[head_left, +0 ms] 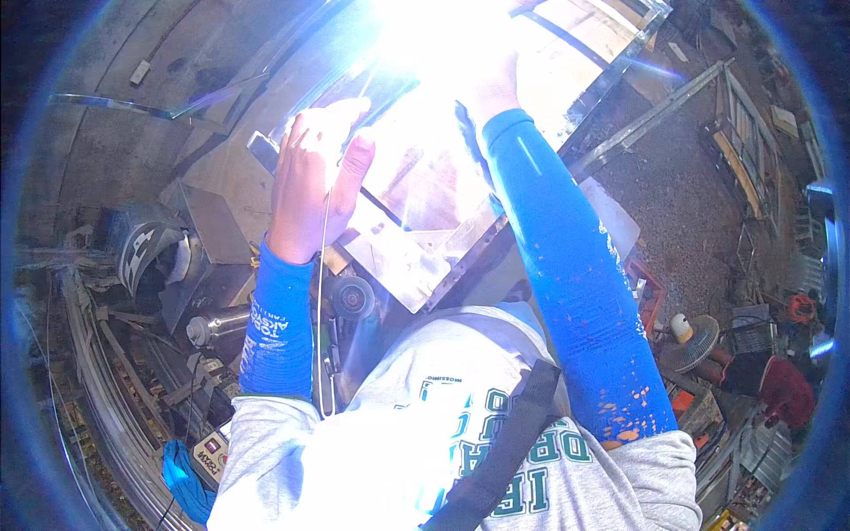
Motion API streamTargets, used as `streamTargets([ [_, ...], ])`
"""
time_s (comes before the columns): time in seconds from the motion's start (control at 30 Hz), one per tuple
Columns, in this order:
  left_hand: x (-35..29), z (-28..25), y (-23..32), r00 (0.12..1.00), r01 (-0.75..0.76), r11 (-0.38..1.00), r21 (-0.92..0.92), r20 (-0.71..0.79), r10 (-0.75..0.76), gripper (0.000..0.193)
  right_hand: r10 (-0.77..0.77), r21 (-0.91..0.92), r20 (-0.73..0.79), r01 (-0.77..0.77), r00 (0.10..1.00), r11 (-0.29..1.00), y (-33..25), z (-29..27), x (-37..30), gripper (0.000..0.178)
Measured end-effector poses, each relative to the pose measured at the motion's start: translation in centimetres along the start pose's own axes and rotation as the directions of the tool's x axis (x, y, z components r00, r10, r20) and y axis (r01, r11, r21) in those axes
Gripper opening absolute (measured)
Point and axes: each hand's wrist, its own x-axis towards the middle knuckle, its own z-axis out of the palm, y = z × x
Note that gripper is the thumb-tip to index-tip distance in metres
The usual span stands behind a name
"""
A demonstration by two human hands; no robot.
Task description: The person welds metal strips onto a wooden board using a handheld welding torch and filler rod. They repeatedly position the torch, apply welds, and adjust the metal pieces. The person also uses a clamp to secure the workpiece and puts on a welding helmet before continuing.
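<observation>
In my left hand (305,181), a thin metal filler rod (326,234) is pinched between thumb and fingers. Its lower end, bent into a loop, hangs beside my blue sleeve. A blinding white arc glare (443,40) fills the top middle. My right hand (496,84) reaches into that light; its fingers, and anything in them, are washed out. Under both hands lies a shiny rectangular metal frame (405,276), tilted across the view, its far part lost in the brightness. An angle grinder (352,298) rests near the frame's close corner, below my left hand.
A helmet (146,257) and a metal cylinder (217,326) sit at left, with a boxy machine (211,453) and blue cloth (184,482) lower down. At right are metal frames (744,146), a red crate (646,296), a fan (691,343) and a person in dark red (788,389).
</observation>
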Motion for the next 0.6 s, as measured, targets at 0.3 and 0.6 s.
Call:
streamTargets([
  [0.3, 0.3, 0.1, -0.2, 1.000, -0.027, 1.000, -0.005, 0.002, 0.027, 0.051, 0.071, -0.013, -0.122, -0.073, 0.990, 0.997, -2.2, 0.8, -0.2, 0.042],
  [0.6, 0.4, 0.1, 0.0, 0.999, -0.031, 0.999, -0.017, -0.007, 0.031, 0.053, -0.058, -0.231, -0.099, 0.034, 0.993, 0.972, -1.0, 1.1, -0.2, 0.051],
])
